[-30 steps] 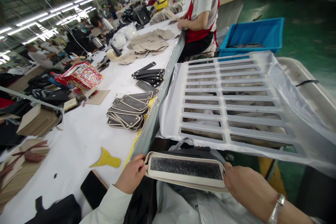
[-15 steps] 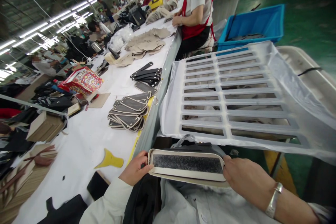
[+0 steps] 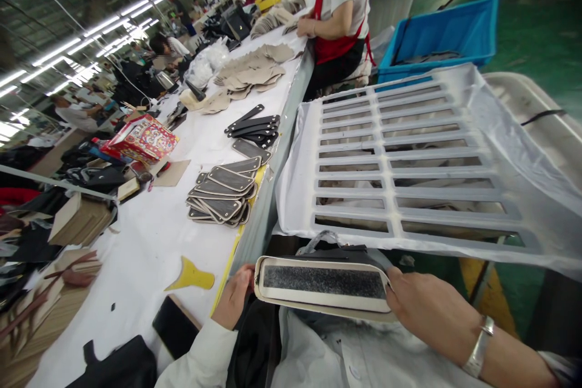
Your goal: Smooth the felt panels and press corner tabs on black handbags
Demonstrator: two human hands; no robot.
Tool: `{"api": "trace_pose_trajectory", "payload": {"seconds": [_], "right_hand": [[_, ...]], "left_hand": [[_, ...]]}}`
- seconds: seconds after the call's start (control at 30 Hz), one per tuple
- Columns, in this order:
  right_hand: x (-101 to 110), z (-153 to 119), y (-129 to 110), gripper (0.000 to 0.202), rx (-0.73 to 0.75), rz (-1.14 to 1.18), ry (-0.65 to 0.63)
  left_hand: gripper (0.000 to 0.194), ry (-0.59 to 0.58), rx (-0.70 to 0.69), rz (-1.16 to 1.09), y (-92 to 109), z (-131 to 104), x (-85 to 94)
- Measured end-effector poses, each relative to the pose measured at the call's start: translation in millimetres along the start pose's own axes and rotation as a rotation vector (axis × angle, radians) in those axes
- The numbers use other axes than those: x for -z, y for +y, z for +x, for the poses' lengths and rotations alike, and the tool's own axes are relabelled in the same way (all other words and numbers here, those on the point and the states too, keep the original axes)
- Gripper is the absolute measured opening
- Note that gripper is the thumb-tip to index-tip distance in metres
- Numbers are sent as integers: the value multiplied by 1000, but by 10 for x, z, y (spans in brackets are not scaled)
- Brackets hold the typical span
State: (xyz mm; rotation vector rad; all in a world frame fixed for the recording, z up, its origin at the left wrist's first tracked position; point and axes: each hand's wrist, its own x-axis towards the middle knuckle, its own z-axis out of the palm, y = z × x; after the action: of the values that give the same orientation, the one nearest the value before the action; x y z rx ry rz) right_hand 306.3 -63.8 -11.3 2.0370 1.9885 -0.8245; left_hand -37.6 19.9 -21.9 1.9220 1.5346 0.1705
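Observation:
A dark bag (image 3: 324,280) is held before my body, its long narrow side facing me. That side has a cream rim around a speckled black strip; the rest of the bag is mostly hidden behind it. At the left end, my left hand (image 3: 233,298) presses against the bag's edge, its fingers partly hidden behind the corner. My right hand (image 3: 422,300) grips the right end, fingers closed and the tips out of sight. Left of my left hand, a yellow curved template (image 3: 193,274) lies on the white table (image 3: 150,254).
Stacks of grey panels (image 3: 227,191) and black straps (image 3: 254,127) lie along the table edge. A white slatted rack (image 3: 386,157) stands ahead on the right, a blue bin (image 3: 448,36) beyond it. A person in a red apron (image 3: 339,45) sits at the table farther off.
My left thumb has left the front rim of the bag, and that hand has turned around the left end. My right hand keeps its hold. The view has shifted slightly.

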Motion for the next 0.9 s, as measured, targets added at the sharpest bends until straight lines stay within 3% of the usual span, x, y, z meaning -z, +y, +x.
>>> {"api": "trace_pose_trajectory", "payload": {"seconds": [0.13,0.47,0.63,0.9], "right_hand": [[-6,-3,5,11,1,7,9],[26,-21,-8,16,70,-74,-5],[49,-14,-22,14,70,-75,10],[10,-24,-9,14,52,-58,50]], "left_hand": [[33,-26,-36,146,98,60,63],[33,-22,1,173,197,172,51],[38,-34,23,61,172,168,74],[56,-147,121,-294,95,117,126]]}}
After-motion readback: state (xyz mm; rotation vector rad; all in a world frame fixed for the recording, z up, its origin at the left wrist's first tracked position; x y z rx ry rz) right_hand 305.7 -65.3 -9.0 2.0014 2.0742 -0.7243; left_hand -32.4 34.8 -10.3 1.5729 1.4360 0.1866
